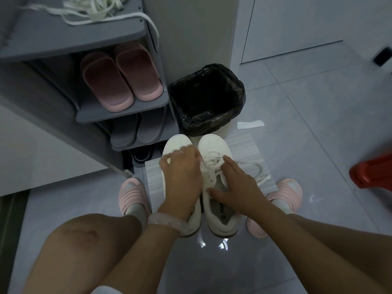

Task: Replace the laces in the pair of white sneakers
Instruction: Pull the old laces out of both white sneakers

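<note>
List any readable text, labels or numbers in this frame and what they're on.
Right sneaker insole: dark printed letters and a small circled mark, partly covered by the right hand, too blurred to read.
Nothing else carries readable text.

- Left sneaker (177,143): white, toe pointing away, standing upright on the floor, mostly covered by the left hand (181,177).
- Right sneaker (218,187): white, touching the other's side, under the right hand (237,187).
- Old lace (252,172): white, loosened, trailing out right of that hand.
- Spare laces (95,11): pale heap, far beyond both hands.
</note>
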Demonstrator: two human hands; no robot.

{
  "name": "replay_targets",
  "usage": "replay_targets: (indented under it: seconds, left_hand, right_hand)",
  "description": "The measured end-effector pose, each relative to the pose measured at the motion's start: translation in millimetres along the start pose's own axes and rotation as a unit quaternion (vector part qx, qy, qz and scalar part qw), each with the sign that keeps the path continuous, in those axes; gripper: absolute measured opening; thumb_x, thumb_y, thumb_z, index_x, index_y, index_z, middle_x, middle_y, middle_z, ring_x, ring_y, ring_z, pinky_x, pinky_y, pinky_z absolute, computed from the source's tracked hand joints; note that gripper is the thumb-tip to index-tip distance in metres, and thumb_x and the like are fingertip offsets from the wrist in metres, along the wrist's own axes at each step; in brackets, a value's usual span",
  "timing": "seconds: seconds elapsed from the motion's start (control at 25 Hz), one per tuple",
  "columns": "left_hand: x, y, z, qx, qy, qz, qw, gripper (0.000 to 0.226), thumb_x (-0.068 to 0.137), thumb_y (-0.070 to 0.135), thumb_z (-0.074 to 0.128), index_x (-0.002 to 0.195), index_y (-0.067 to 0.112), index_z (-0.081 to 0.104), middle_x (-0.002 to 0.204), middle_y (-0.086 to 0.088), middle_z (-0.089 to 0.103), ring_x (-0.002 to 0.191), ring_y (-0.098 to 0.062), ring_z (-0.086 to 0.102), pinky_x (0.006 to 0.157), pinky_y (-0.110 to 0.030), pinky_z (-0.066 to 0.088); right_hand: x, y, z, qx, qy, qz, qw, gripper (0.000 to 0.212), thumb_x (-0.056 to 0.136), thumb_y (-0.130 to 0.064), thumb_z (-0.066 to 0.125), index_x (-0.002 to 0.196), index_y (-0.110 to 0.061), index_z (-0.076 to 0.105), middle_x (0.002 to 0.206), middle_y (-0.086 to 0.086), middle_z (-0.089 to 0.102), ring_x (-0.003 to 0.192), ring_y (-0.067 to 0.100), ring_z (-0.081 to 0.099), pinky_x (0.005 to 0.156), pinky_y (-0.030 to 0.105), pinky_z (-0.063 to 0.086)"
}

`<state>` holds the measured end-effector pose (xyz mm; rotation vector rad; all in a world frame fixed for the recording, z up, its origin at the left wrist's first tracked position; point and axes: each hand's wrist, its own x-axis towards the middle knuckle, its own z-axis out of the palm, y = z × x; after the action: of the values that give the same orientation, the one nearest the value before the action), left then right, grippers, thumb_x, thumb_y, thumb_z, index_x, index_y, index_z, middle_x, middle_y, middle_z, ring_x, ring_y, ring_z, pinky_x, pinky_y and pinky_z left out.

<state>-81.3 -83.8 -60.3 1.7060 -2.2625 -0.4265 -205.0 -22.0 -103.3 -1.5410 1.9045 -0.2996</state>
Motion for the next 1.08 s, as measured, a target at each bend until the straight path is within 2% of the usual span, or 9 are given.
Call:
replay_targets:
  seconds: [0.12,0.28,0.36,0.44,0.56,0.68,0.84,1.0,1.08]
  left_hand:
    - [9.6,-2.8,-18.5,-0.068,0.086,-0.060,0.992,0.014,0.095,0.016,0.043,0.102,0.013,0.055,0.093,0.004,0.051,0.093,-0.017,0.048,0.093,-0.032,0.022]
    - [-0.4,-8.9,4.3,0.068,-0.137,0.034,0.988,0.036,0.093,0.020,0.042,0.128,0.030,0.046,0.136,0.003,0.043,0.129,-0.018,0.037,0.111,-0.042,0.014]
    - [-8.8,-9.2,18.3,0.053,-0.161,0.075,0.983,0.029,0.091,0.018,0.045,0.114,0.027,0.059,0.127,0.003,0.053,0.125,-0.020,0.044,0.111,-0.046,0.014]
    - [-8.4,-5.9,23.2,0.039,-0.119,0.093,0.988,0.021,0.091,0.018,0.045,0.095,0.022,0.065,0.102,0.001,0.064,0.106,-0.023,0.057,0.104,-0.043,0.024]
    - [-6.6,-3.8,24.7,0.071,-0.128,0.089,0.985,0.023,0.096,0.027,0.039,0.101,0.022,0.061,0.104,0.003,0.063,0.104,-0.017,0.054,0.097,-0.035,0.023]
    - [-9.1,-4.3,28.0,0.059,-0.105,0.108,0.987,0.013,0.091,0.019,0.046,0.092,0.018,0.060,0.094,-0.001,0.064,0.095,-0.023,0.058,0.089,-0.036,0.027]
    - [-8.6,-5.9,23.2,-0.009,0.043,0.097,0.994,0.010,0.079,0.011,0.050,0.071,0.013,0.057,0.064,-0.003,0.060,0.060,-0.026,0.059,0.070,-0.036,0.032]
    - [17.8,-10.0,-29.0,-0.197,0.189,-0.047,0.961,0.011,0.092,0.009,0.045,0.088,0.011,0.055,0.081,-0.003,0.053,0.072,-0.022,0.051,0.081,-0.050,0.046]
    - [23.6,-16.7,-40.4,-0.165,0.144,-0.061,0.974,0.015,0.092,0.016,0.048,0.106,0.014,0.052,0.093,-0.001,0.057,0.086,-0.024,0.055,0.089,-0.050,0.044]
  right_hand:
    - [-0.4,-0.8,-1.0,-0.001,-0.011,0.004,1.000,0.083,0.081,-0.054,0.058,0.147,-0.023,0.017,0.157,-0.007,0.002,0.143,0.014,0.017,0.114,0.043,0.022]
    - [-0.8,-1.8,-0.7,-0.004,0.000,0.004,1.000,0.083,0.081,-0.053,0.058,0.147,-0.024,0.018,0.157,-0.007,0.004,0.142,0.013,0.020,0.112,0.042,0.026]
    - [-0.5,-1.3,0.4,0.000,0.003,0.005,1.000,0.082,0.081,-0.052,0.058,0.147,-0.023,0.018,0.158,-0.007,0.005,0.142,0.013,0.021,0.112,0.042,0.026]
    - [-0.3,-0.3,0.9,0.003,0.009,0.000,1.000,0.082,0.081,-0.052,0.058,0.147,-0.022,0.020,0.158,-0.005,0.006,0.141,0.014,0.023,0.111,0.043,0.027]
    - [0.3,0.1,1.2,0.005,0.012,-0.005,1.000,0.082,0.080,-0.053,0.058,0.146,-0.022,0.022,0.157,-0.004,0.008,0.141,0.015,0.025,0.110,0.044,0.029]
    - [-0.4,-0.7,1.3,0.010,0.017,-0.006,1.000,0.083,0.078,-0.055,0.056,0.146,-0.022,0.023,0.157,-0.004,0.010,0.140,0.015,0.026,0.110,0.044,0.029]
    - [-1.2,-0.6,-0.4,0.002,0.010,0.005,1.000,0.083,0.080,-0.055,0.058,0.147,-0.023,0.019,0.158,-0.006,0.006,0.142,0.014,0.020,0.112,0.044,0.025]
    - [-2.1,-1.3,-1.8,-0.015,-0.009,-0.001,1.000,0.083,0.081,-0.054,0.059,0.147,-0.024,0.018,0.157,-0.007,0.004,0.143,0.014,0.016,0.114,0.044,0.023]
    - [-0.1,-2.7,-6.0,0.030,-0.001,0.003,1.000,0.073,0.083,-0.048,0.060,0.143,-0.019,0.030,0.155,-0.002,0.017,0.140,0.016,0.023,0.113,0.038,0.026]
